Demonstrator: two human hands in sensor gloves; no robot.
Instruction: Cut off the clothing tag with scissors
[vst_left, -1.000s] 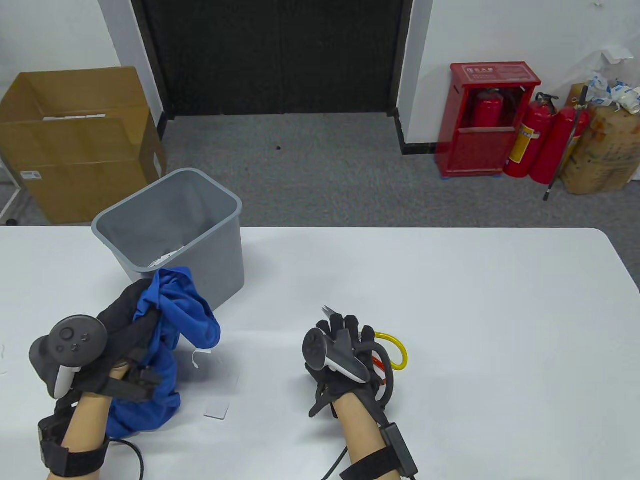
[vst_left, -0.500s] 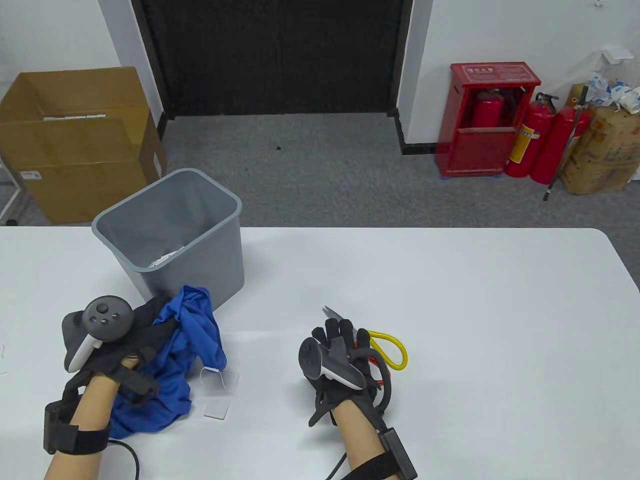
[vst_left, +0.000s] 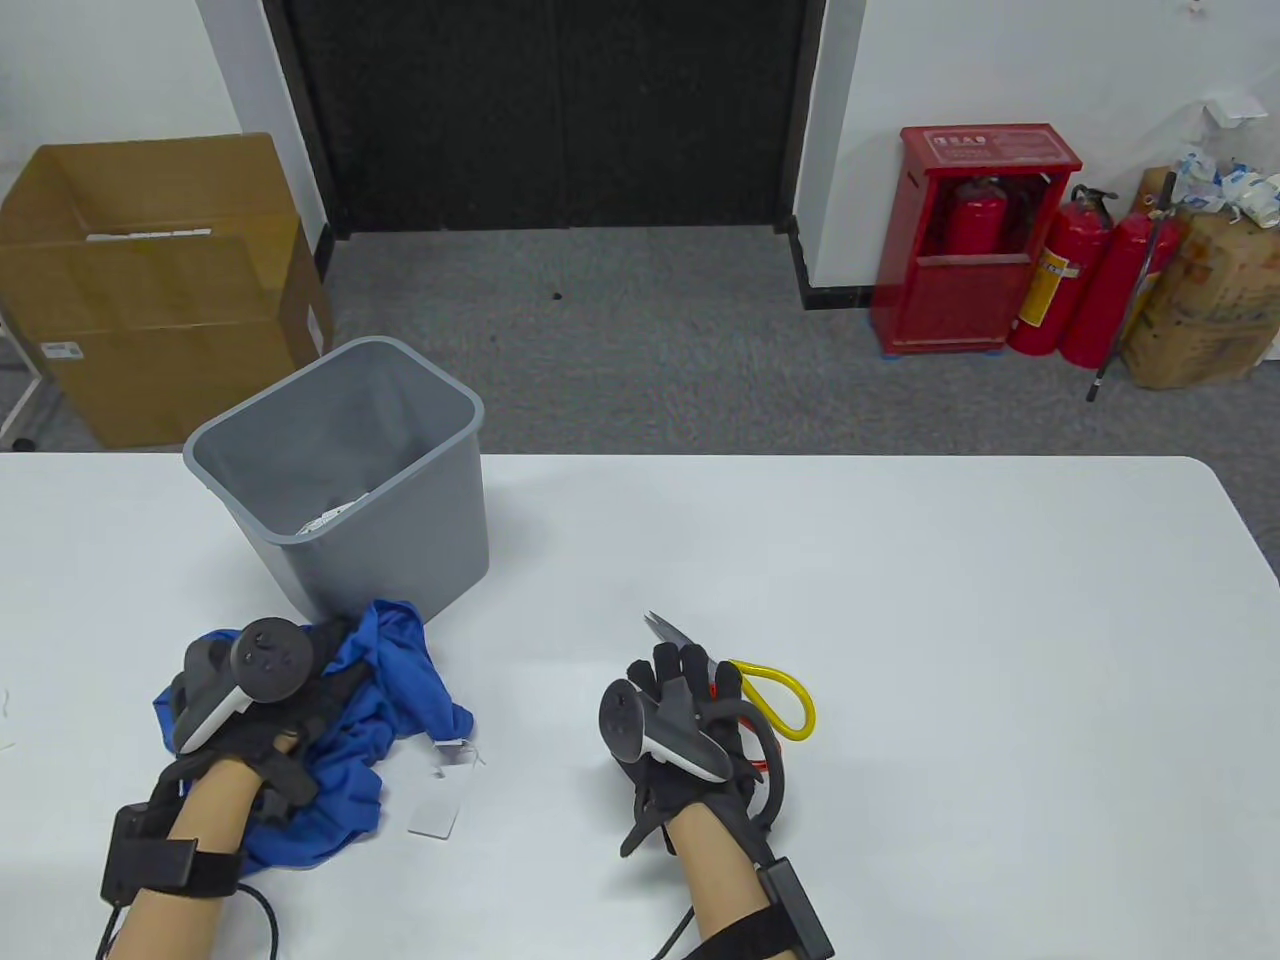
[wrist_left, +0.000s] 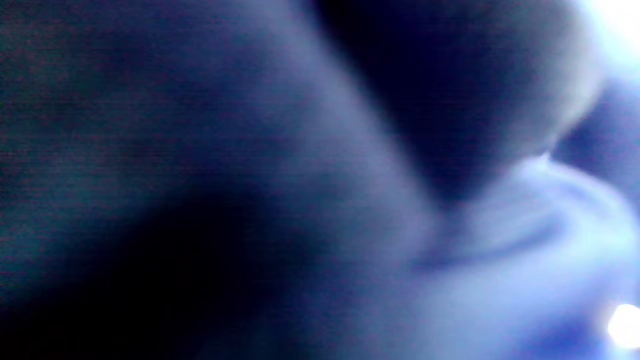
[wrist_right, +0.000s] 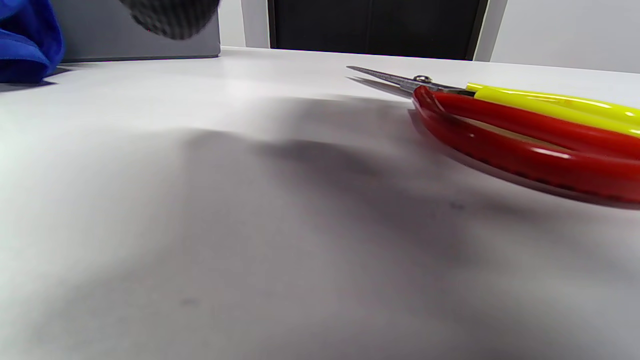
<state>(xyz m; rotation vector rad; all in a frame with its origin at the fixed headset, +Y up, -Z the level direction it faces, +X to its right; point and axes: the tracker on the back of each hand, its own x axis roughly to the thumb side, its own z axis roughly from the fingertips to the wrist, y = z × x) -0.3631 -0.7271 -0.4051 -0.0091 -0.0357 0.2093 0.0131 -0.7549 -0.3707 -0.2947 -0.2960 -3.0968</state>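
While the left hand (vst_left: 262, 712) presses on the blue shirt (vst_left: 400, 690), the tag (vst_left: 447, 790) lies flat on the counter (vst_left: 900, 650) just right of it. Scissors (vst_left: 745, 685) lie under the right hand (vst_left: 690, 715), blades pointing away and left, handles right. Right grip looks loose over them; can't tell if closed.

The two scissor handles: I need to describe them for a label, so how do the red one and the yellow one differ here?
The scissors lie flat on the table. In the right wrist view the red handle is nearer the camera; the yellow handle is behind it. In the table view the yellow handle's loop shows clear of the right hand; the red one is mostly hidden under it. Both are glossy loops.
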